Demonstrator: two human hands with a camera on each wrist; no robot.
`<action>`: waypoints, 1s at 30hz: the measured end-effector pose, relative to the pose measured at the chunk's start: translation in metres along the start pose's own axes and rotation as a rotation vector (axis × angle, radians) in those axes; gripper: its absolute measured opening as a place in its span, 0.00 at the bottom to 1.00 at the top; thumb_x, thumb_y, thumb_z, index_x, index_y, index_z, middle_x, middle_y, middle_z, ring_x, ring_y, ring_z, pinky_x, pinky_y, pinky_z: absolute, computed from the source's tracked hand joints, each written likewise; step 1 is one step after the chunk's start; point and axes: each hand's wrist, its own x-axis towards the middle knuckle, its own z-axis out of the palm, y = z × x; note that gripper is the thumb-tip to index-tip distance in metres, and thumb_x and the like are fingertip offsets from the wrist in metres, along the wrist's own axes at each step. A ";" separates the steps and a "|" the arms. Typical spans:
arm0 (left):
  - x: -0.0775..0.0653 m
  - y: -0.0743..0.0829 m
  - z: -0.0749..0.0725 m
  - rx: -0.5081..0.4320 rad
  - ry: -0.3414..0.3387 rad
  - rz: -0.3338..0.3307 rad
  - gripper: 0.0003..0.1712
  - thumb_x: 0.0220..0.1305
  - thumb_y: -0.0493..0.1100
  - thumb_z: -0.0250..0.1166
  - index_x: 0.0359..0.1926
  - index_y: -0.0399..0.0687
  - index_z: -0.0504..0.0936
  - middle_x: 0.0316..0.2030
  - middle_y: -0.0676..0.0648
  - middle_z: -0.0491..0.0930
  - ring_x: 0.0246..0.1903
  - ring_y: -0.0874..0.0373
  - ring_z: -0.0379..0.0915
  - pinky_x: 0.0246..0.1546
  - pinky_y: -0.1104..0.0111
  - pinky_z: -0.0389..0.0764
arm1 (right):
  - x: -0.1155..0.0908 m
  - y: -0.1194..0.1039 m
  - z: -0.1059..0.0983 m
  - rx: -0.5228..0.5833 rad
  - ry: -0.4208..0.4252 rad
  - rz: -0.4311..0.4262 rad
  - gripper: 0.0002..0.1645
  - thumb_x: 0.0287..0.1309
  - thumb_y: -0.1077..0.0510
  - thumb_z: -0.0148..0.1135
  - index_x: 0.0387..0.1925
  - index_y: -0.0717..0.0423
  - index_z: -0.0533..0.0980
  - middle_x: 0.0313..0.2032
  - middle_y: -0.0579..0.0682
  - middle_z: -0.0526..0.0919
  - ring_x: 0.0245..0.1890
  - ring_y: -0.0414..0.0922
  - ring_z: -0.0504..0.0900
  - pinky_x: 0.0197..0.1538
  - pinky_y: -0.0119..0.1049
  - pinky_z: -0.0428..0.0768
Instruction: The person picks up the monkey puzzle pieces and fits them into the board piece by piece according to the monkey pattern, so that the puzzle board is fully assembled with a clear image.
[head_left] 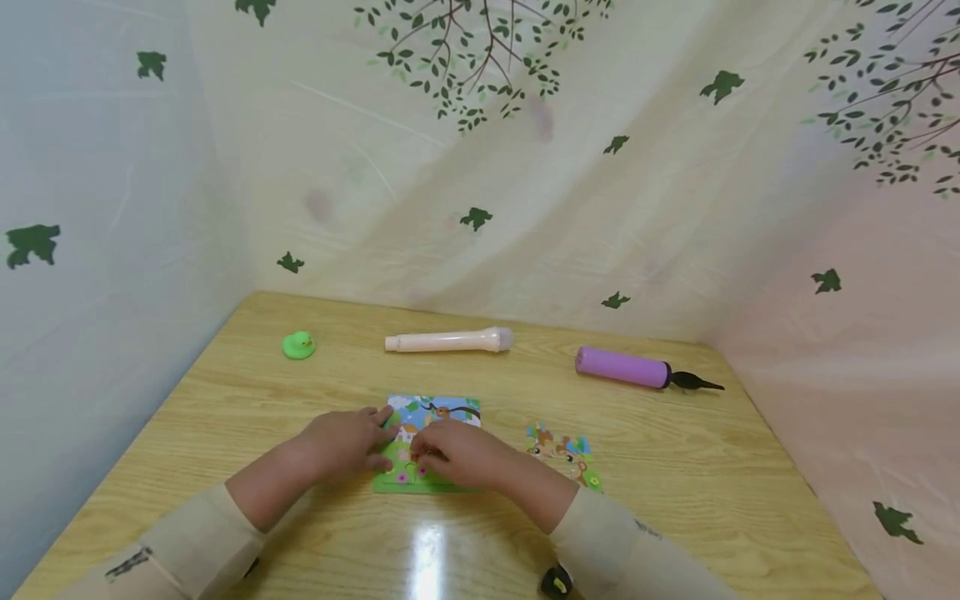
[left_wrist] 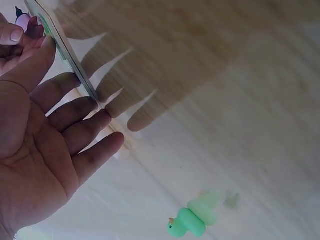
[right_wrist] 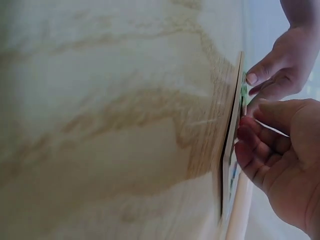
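A picture puzzle board (head_left: 431, 403) with sky, a branch and green grass lies on the table in the head view. My left hand (head_left: 348, 443) lies along its left side, fingers loosely extended and fingertips right at the edge. Over the middle of the board, my right hand (head_left: 461, 454) has its fingers curled and thumb drawn in, pinching a puzzle piece (right_wrist: 244, 102) low at the surface; the hand hides most of it. To the right of the board lie loose puzzle pieces (head_left: 581, 473) with animal faces, partly behind the right forearm.
A green toy duck (head_left: 298, 345) sits at the back left of the wooden table (head_left: 247, 375). Behind the board lies a pale wand-like stick (head_left: 448, 341). A purple hand pump (head_left: 622, 367) with a black nozzle is at the back right. Printed cloth (head_left: 525, 208) surrounds the table.
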 end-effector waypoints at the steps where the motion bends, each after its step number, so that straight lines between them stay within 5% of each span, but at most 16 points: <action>1: 0.000 0.000 0.000 0.008 0.000 0.001 0.35 0.63 0.60 0.63 0.66 0.47 0.74 0.70 0.37 0.65 0.65 0.38 0.66 0.54 0.45 0.78 | -0.001 0.000 0.000 -0.063 0.004 -0.036 0.12 0.69 0.54 0.57 0.50 0.50 0.80 0.42 0.39 0.83 0.42 0.30 0.78 0.48 0.21 0.76; 6: 0.002 0.001 0.001 0.051 0.012 0.005 0.36 0.62 0.61 0.64 0.66 0.48 0.75 0.69 0.37 0.66 0.65 0.39 0.67 0.50 0.47 0.81 | -0.008 -0.005 0.000 -0.274 0.016 -0.149 0.16 0.67 0.51 0.60 0.52 0.51 0.82 0.46 0.43 0.80 0.47 0.35 0.77 0.50 0.19 0.75; 15: 0.002 0.007 -0.002 0.076 0.021 0.004 0.36 0.61 0.59 0.65 0.64 0.45 0.76 0.68 0.36 0.68 0.64 0.38 0.68 0.50 0.46 0.81 | -0.013 -0.004 -0.004 -0.306 -0.016 -0.149 0.17 0.69 0.47 0.58 0.53 0.48 0.81 0.49 0.43 0.78 0.48 0.36 0.75 0.54 0.24 0.75; 21: 0.002 0.014 -0.005 0.084 0.025 0.007 0.35 0.60 0.58 0.67 0.63 0.43 0.76 0.66 0.33 0.70 0.64 0.37 0.68 0.55 0.44 0.77 | -0.027 0.014 -0.032 -0.173 0.012 -0.002 0.20 0.70 0.47 0.55 0.57 0.50 0.78 0.54 0.45 0.75 0.49 0.39 0.77 0.53 0.31 0.78; 30: -0.004 0.018 0.000 0.115 0.140 0.018 0.39 0.59 0.56 0.69 0.63 0.36 0.71 0.68 0.34 0.66 0.65 0.37 0.66 0.57 0.44 0.75 | -0.068 0.050 -0.077 -0.089 0.100 0.216 0.21 0.69 0.49 0.57 0.58 0.54 0.76 0.55 0.48 0.76 0.53 0.46 0.78 0.55 0.43 0.79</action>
